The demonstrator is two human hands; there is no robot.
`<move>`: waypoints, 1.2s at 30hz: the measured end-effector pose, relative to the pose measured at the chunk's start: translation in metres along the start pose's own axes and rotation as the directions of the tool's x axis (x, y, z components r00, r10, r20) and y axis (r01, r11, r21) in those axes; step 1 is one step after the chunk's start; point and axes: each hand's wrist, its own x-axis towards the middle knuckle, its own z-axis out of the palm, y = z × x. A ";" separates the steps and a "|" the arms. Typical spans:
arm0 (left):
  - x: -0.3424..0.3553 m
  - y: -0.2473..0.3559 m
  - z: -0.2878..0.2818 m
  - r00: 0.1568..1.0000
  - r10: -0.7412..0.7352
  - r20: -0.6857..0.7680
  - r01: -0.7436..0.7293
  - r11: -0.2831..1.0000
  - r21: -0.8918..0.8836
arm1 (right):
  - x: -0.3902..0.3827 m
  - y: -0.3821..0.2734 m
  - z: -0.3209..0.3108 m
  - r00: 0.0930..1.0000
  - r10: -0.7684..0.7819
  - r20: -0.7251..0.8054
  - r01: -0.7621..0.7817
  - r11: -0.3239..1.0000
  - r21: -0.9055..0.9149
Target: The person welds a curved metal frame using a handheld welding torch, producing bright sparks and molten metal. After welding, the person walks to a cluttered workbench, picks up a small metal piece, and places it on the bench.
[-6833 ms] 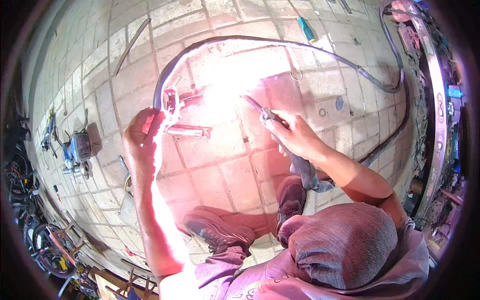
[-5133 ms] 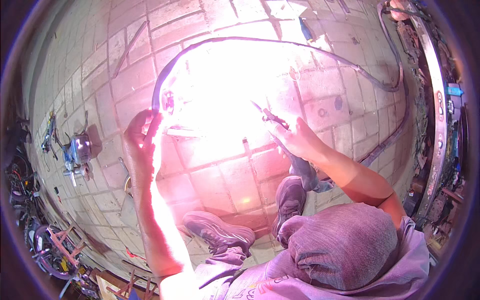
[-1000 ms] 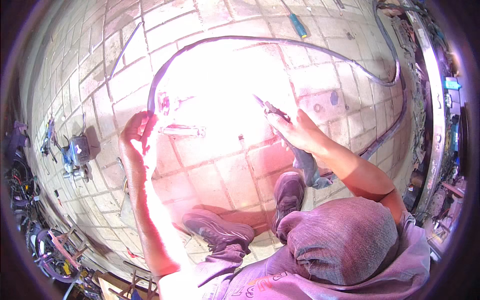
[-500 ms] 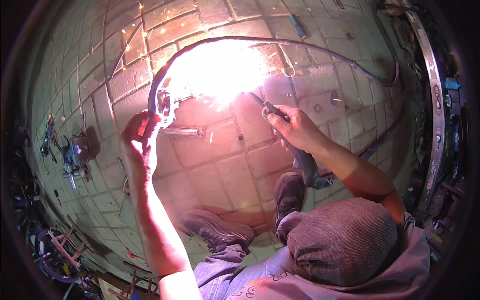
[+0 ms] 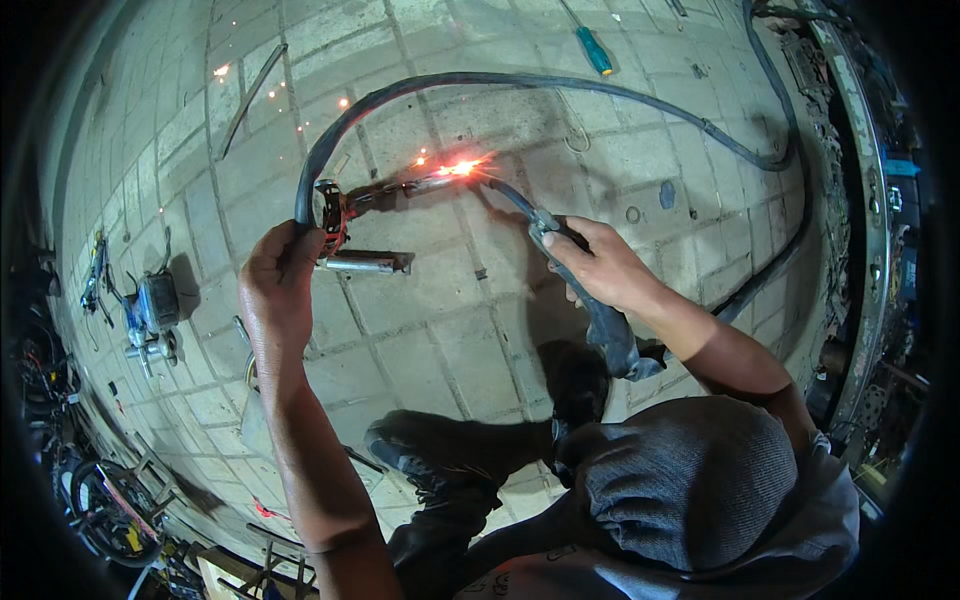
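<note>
My right hand (image 5: pixel 600 262) is closed around a welding torch (image 5: pixel 540 222), whose dark neck points up and left. Just off its tip, the end of a thin metal rod (image 5: pixel 400 188) glows orange-red and throws sparks. At its other end the rod meets a round metal part with red on it (image 5: pixel 331 215). Beside that part, my left hand (image 5: pixel 282 262) pinches a thick black cable (image 5: pixel 430 82) near its left end. My fingers partly hide the grip. A short metal tube (image 5: pixel 368 262) lies near that hand.
A green-handled screwdriver (image 5: pixel 594 52) and a thin bar (image 5: pixel 252 100) lie on the paved floor (image 5: pixel 430 340). To the left sits a small blue device (image 5: pixel 155 302). A metal rail (image 5: pixel 865 200) borders the right. A person's cap-covered head (image 5: pixel 690 480) fills the lower right.
The blinding white arc at the torch tip has died down to a small orange glow with fewer sparks. Both hands keep nearly the same places and grips.
</note>
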 end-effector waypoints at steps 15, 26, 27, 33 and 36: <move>0.004 -0.005 -0.001 0.998 -0.020 0.066 0.041 0.944 -0.327 | 0.007 -0.003 0.000 0.998 -0.057 -0.007 0.057 0.997 -0.061; 0.003 -0.004 0.001 0.998 -0.019 0.055 0.037 0.936 -0.349 | 0.011 0.002 0.001 0.999 -0.048 -0.015 0.048 0.999 0.002; 0.002 -0.001 0.003 0.999 -0.015 0.040 0.026 0.962 -0.273 | 0.011 0.002 0.001 0.999 -0.040 -0.016 0.040 0.999 0.001; 0.001 0.003 0.004 1.000 0.006 0.021 -0.002 0.985 -0.173 | 0.016 0.012 -0.003 1.000 -0.014 -0.007 0.014 0.998 -0.063; -0.001 0.010 0.001 1.000 0.012 0.008 -0.013 0.998 0.056 | 0.000 -0.003 -0.002 0.999 -0.031 0.029 0.030 0.999 0.036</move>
